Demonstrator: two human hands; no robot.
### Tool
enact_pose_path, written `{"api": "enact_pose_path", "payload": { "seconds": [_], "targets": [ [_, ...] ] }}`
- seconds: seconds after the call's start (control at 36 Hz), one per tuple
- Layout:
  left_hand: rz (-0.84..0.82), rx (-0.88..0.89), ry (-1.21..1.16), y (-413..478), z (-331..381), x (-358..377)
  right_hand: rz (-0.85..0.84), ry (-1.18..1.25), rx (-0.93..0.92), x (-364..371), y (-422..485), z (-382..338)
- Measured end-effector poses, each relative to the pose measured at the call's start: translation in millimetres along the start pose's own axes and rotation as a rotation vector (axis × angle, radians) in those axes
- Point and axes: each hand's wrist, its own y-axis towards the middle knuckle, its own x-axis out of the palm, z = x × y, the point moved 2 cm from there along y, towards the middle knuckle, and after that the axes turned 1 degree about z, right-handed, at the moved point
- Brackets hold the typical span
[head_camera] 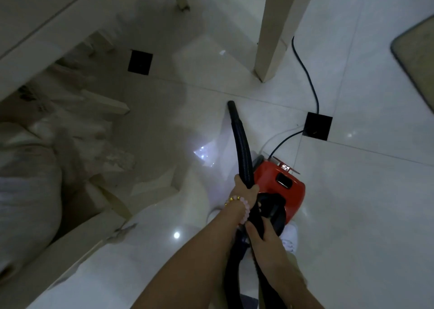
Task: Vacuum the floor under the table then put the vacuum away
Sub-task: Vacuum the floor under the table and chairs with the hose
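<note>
A small red vacuum cleaner (279, 184) sits on the glossy white tile floor (352, 203) just ahead of me. Its black ribbed hose (239, 135) rises from my grip and points forward, its open tip near the floor beside the table leg (270, 38). My left hand (245, 191), with a bead bracelet on the wrist, is closed around the hose next to the red body. My right hand (260, 236) holds a lower loop of the same hose, close to the vacuum's black front.
A dark power cord (307, 73) runs from behind the table leg to a black inset floor square (317, 125). Another black square (140, 62) lies under the table. White sacks (30, 191) and cardboard fill the left. A mat (418, 57) lies at the right.
</note>
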Motion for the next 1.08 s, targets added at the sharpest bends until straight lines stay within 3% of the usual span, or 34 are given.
{"api": "enact_pose_path", "payload": {
  "seconds": [0.42, 0.86, 1.08],
  "targets": [
    [0.016, 0.083, 0.004, 8.1, 15.8, 4.9, 0.040, 0.084, -0.100, -7.5, -1.6, -6.8],
    [-0.051, 0.173, 0.023, 38.7, 80.4, 0.2, 0.081, 0.147, -0.159, -26.1, 40.8, -43.8],
    [0.034, 0.162, -0.021, 48.4, 77.0, -4.6, 0.021, 0.180, -0.168, -29.4, 51.0, -47.8]
  ]
}}
